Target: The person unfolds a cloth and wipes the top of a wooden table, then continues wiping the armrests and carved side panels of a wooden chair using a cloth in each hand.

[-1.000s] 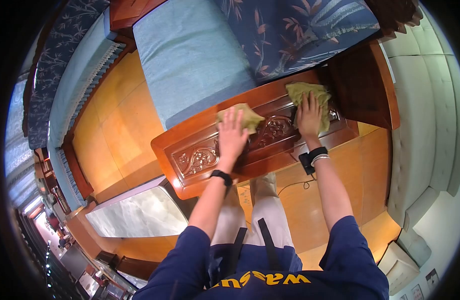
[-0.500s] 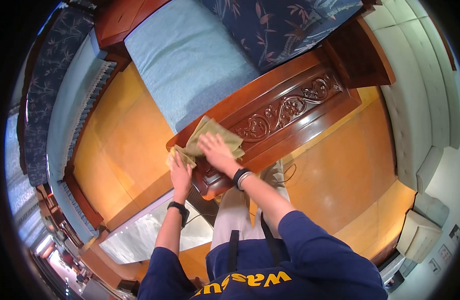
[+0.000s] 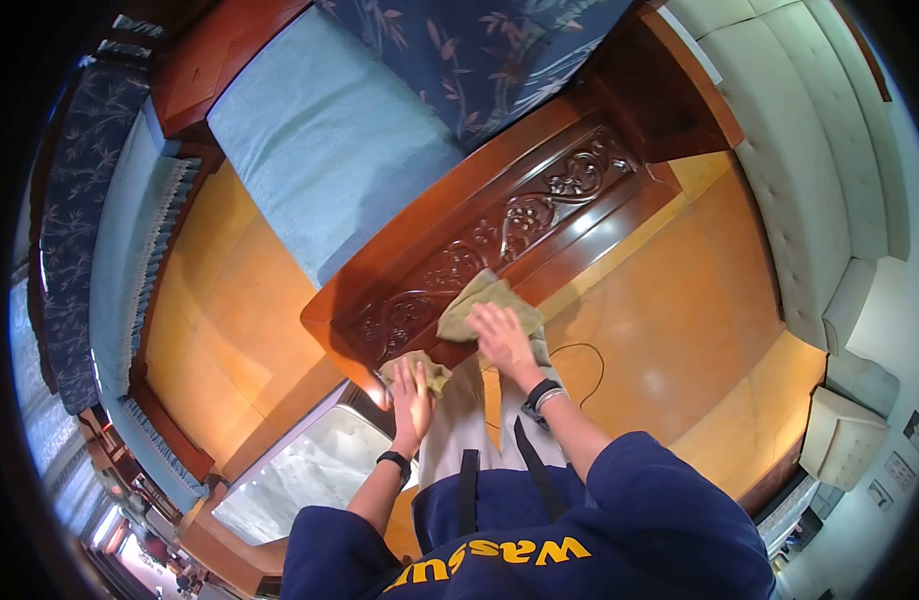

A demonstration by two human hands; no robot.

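Along the lower edge of the glossy red-brown carved wooden sofa arm, the left hand lies over a crumpled olive cloth, the right hand over a wider olive cloth; each grip is unclenched. Both cloths look light, limp, best pressed mid-fabric.

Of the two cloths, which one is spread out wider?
The larger cloth under the right hand; the smaller cloth lies under the left hand, covering less area at one end of the carved panel.
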